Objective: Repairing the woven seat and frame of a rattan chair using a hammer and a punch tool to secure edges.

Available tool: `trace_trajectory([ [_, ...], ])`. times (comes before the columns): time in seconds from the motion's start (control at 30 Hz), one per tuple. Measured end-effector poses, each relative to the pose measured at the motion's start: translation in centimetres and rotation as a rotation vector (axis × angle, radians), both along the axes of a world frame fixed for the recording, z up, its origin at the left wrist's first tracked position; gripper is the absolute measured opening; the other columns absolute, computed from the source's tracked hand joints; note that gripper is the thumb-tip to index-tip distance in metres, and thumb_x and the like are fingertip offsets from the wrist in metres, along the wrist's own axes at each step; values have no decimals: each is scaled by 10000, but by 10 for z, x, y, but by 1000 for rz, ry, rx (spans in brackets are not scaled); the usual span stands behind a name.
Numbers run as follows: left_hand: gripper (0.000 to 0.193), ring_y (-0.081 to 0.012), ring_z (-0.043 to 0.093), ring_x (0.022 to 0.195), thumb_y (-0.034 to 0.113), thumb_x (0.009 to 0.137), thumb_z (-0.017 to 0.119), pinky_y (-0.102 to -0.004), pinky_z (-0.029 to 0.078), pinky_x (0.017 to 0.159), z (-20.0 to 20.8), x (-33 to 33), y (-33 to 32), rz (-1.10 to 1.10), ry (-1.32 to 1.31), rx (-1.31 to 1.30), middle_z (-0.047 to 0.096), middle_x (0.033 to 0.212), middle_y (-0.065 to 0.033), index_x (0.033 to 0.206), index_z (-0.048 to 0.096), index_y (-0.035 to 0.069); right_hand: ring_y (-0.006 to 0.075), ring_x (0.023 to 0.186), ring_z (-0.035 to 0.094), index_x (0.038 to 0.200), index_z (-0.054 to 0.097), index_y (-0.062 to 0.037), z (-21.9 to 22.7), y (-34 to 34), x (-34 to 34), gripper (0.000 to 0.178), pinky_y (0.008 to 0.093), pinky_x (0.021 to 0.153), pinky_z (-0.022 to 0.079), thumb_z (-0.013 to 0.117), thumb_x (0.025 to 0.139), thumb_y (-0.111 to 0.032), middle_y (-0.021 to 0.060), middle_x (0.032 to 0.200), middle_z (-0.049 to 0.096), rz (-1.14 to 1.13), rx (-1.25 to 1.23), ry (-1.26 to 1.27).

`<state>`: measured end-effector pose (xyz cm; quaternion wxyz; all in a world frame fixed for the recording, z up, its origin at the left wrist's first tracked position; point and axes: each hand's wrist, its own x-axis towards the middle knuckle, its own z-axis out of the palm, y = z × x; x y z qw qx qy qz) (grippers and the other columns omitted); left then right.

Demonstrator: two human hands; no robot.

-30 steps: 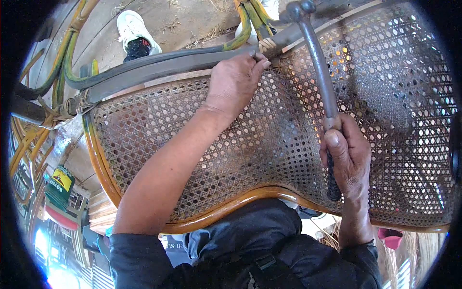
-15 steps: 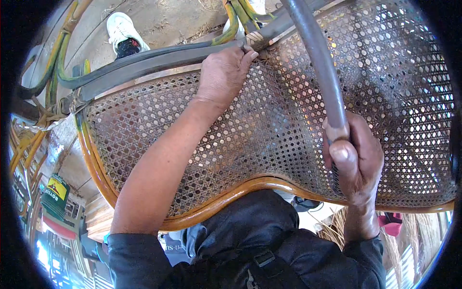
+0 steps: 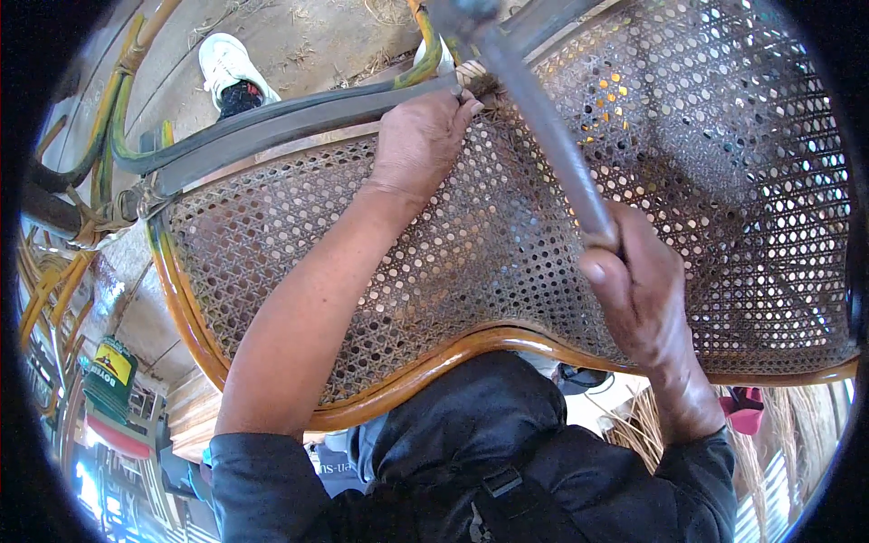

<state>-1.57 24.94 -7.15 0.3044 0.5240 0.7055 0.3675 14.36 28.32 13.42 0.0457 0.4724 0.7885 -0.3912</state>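
A woven cane panel (image 3: 434,244) in a glossy bent rattan frame (image 3: 507,342) spans the view in front of me. My right hand (image 3: 641,276) is wrapped round the grey handle of a hammer (image 3: 552,136). Its blurred head is at the top, over the far rail. My left hand (image 3: 421,145) is closed in a pinch at the panel's far edge, against the dark flat rail (image 3: 290,127). A cane-wrapped joint (image 3: 472,71) is just beyond its fingertips. Whatever those fingers hold is too small or hidden to make out.
A white shoe (image 3: 233,68) rests on the floor beyond the rail. Curved rattan poles (image 3: 109,118) rise at the left. Lower left are a green and yellow container (image 3: 110,373) and a red-topped seat (image 3: 118,437). Loose rattan strands (image 3: 638,423) lie at the lower right.
My right hand has moved left and slightly up, swinging the hammer so its head now shows over the far rail near my left fingers. My left hand has stayed in place.
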Motion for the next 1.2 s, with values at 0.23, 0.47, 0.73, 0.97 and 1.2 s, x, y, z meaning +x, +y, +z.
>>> trace_trajectory([
  [0.23, 280, -363, 604, 689, 285, 893, 536, -430, 492, 605, 5, -8, -2, -5, 46, 44, 606, 718, -192, 805, 624, 34, 232, 642, 569, 984, 560, -13, -6, 13, 5, 330, 348, 611, 455, 528, 921, -335, 142, 721, 572, -241, -185, -152],
  [0.47, 296, -365, 621, 777, 283, 901, 550, -373, 485, 677, 22, -11, -2, 90, -79, -209, 626, 827, -218, 938, 635, 1, 141, 634, 497, 965, 565, -13, -10, 15, 17, 353, 301, 593, 429, 523, 925, -362, 82, 683, 534, -292, -215, -41],
  [0.73, 287, -352, 623, 798, 282, 903, 546, -369, 485, 700, 20, -9, -1, 78, -63, -205, 628, 844, -210, 945, 637, 12, 171, 622, 522, 949, 565, -22, -16, 16, 16, 340, 319, 590, 436, 531, 920, -359, 105, 689, 551, -274, -216, -57],
  [0.97, 276, -348, 624, 800, 281, 899, 552, -371, 486, 699, 15, -7, -1, 38, -44, -219, 632, 857, -198, 953, 641, 25, 200, 595, 530, 909, 553, -21, -18, 14, 12, 361, 334, 569, 436, 530, 915, -381, 119, 667, 541, -243, -218, -87],
  [1.2, 262, -348, 626, 773, 272, 899, 552, -373, 489, 678, 16, -8, -1, 40, -37, -218, 631, 832, -200, 958, 645, 34, 218, 585, 530, 890, 545, -18, -14, 14, 7, 393, 337, 561, 435, 534, 905, -411, 120, 654, 533, -216, -215, -61],
])
